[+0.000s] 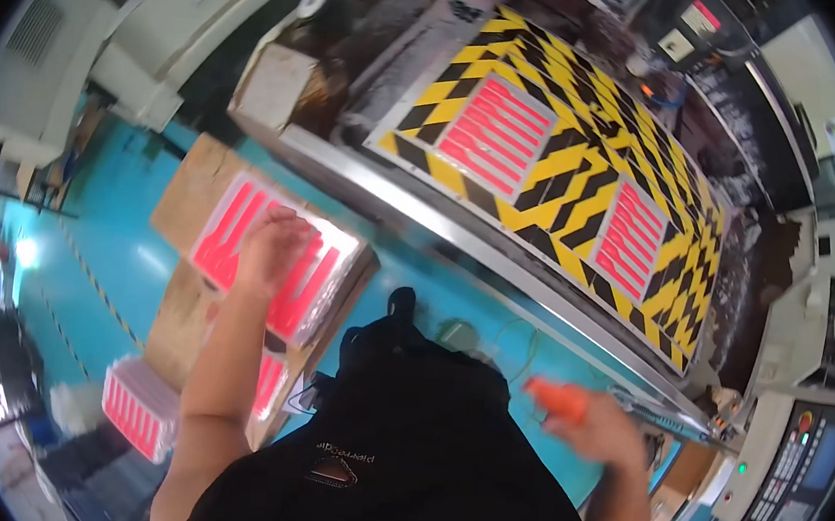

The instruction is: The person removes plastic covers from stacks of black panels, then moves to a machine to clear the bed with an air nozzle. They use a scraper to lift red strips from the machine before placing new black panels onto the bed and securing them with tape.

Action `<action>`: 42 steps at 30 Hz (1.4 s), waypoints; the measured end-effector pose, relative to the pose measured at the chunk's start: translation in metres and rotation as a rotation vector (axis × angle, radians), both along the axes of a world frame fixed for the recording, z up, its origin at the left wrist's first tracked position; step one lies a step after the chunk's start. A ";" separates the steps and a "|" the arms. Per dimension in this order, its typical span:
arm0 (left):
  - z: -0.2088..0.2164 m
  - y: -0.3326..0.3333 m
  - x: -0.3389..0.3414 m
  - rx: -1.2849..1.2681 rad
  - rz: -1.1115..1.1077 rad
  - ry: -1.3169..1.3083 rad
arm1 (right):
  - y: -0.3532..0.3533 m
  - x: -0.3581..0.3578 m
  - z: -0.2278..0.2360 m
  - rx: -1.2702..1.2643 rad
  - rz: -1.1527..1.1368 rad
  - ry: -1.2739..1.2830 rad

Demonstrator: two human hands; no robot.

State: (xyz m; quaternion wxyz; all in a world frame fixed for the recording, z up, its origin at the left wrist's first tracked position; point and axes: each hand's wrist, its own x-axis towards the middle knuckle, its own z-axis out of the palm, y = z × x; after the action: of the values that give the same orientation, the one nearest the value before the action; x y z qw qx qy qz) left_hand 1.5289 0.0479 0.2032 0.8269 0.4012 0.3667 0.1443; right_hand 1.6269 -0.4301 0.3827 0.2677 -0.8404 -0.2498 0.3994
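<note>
Flatbed machine [424, 196] is filling the upper right; its bed [603, 108] is wearing yellow-and-black chevron stripes. Wooden bench [191, 183] is standing to the left, carrying the main stack of red-and-white panels [313, 276]. A smaller panel stack [137, 409] is sitting lower left. Control panel [800, 468] is facing in at far right. Two single panels are lying flat on the stripes, well apart: the left panel [495, 135] and the right panel [631, 239].

Left hand [273, 247] is reaching over the main stack, fingers partly curled; cannot tell whether it is pinching the top panel or only touching it. Right hand [602, 429] is closing around an orange handheld object [560, 400], clear of bench and bed; blur is hiding its exact kind.

Step, judged: the person is tending panels at the stack while the bed is holding two. Next move is probably calling for the left fingers to be squaring the top panel or separating it by one edge, the right keeping the orange object clear.
</note>
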 end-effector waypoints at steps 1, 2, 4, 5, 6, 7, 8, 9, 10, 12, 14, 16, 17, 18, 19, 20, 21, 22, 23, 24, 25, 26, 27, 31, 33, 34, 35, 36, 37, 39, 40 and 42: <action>0.005 0.002 0.013 0.155 -0.029 0.103 | -0.008 0.021 0.003 0.134 -0.133 0.004; 0.004 0.003 0.022 0.152 -0.054 0.107 | -0.010 0.037 0.014 0.105 -0.271 -0.097; 0.005 0.009 0.047 0.452 -0.490 0.071 | 0.002 0.064 0.046 0.074 -0.417 -0.209; 0.010 0.006 0.061 0.452 -0.504 0.067 | 0.013 0.071 0.058 -0.107 -0.259 -0.320; 0.016 -0.001 0.077 0.460 -0.608 0.031 | 0.026 0.078 0.064 -0.288 -0.096 -0.425; 0.023 -0.007 0.087 0.466 -0.705 0.004 | 0.043 0.088 0.060 -0.285 -0.097 -0.418; 0.029 -0.011 0.099 0.441 -0.757 -0.001 | 0.062 0.095 0.060 -0.365 -0.006 -0.499; 0.033 -0.018 0.107 0.433 -0.762 -0.002 | 0.078 0.101 0.061 -0.444 0.090 -0.579; 0.037 -0.024 0.120 0.454 -0.757 -0.046 | 0.086 0.111 0.057 -0.437 0.106 -0.594; 0.041 -0.033 0.145 0.545 -0.761 -0.124 | 0.090 0.123 0.056 -0.457 0.148 -0.621; 0.037 -0.037 0.170 0.637 -0.769 -0.114 | 0.090 0.140 0.050 -0.471 0.191 -0.641; 0.040 -0.049 0.203 0.768 -0.791 -0.010 | 0.073 0.171 0.042 -0.597 0.180 -0.650; 0.029 -0.050 0.223 0.679 -0.803 -0.001 | 0.068 0.194 0.038 -0.597 0.175 -0.651; 0.009 -0.053 0.248 0.587 -0.823 -0.003 | 0.062 0.217 0.034 -0.523 -0.032 -0.713; -0.012 -0.050 0.269 0.547 -0.862 0.063 | 0.060 0.229 0.025 -0.431 -0.225 -0.772; -0.034 -0.052 0.296 0.504 -0.910 0.117 | 0.058 0.230 -0.002 -0.489 -0.148 -0.689; -0.058 -0.046 0.312 0.511 -0.901 0.119 | 0.069 0.231 -0.026 -0.529 -0.055 -0.601; -0.084 -0.028 0.316 0.603 -0.869 0.262 | 0.105 0.212 -0.029 -0.505 0.054 -0.573; -0.095 -0.019 0.322 0.690 -0.853 0.390 | 0.128 0.195 -0.028 -0.496 0.141 -0.547; -0.091 -0.030 0.334 0.686 -0.819 0.388 | 0.125 0.204 -0.028 -0.508 0.117 -0.551; -0.081 -0.045 0.340 0.691 -0.843 0.383 | 0.121 0.220 -0.035 -0.512 -0.014 -0.554; -0.063 -0.065 0.346 0.654 -0.860 0.392 | 0.112 0.226 -0.040 -0.525 -0.154 -0.552; -0.051 -0.072 0.349 0.622 -0.860 0.409 | 0.110 0.225 -0.040 -0.527 -0.173 -0.545; -0.061 -0.065 0.355 0.606 -0.824 0.415 | 0.113 0.241 -0.016 -0.501 -0.066 -0.617; -0.069 -0.058 0.363 0.543 -0.833 0.455 | 0.108 0.227 0.007 -0.559 0.116 -0.552; -0.090 -0.027 0.365 0.483 -0.820 0.475 | 0.118 0.220 0.028 -0.541 0.134 -0.562; -0.092 -0.041 0.374 0.484 -0.857 0.467 | 0.111 0.217 0.045 -0.607 0.156 -0.565; -0.090 -0.048 0.375 0.526 -0.865 0.478 | 0.107 0.215 0.058 -0.658 0.192 -0.565; -0.087 -0.058 0.378 0.567 -0.879 0.478 | 0.099 0.206 0.077 -0.645 0.181 -0.630; -0.107 -0.022 0.378 0.705 -0.897 0.488 | 0.103 0.186 0.121 -0.594 0.240 -0.761; -0.096 -0.023 0.381 0.601 -0.874 0.308 | 0.098 0.176 0.138 -0.599 0.254 -0.800; -0.052 -0.033 0.392 0.768 -0.795 0.089 | 0.082 0.151 0.161 -0.566 0.240 -0.914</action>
State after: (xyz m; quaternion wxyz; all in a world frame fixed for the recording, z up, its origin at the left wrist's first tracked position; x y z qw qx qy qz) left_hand 1.9211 0.0152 0.1517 0.5958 0.7870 0.1426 -0.0728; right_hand 1.7780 -0.3483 0.5437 -0.1518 -0.9331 -0.3178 0.0731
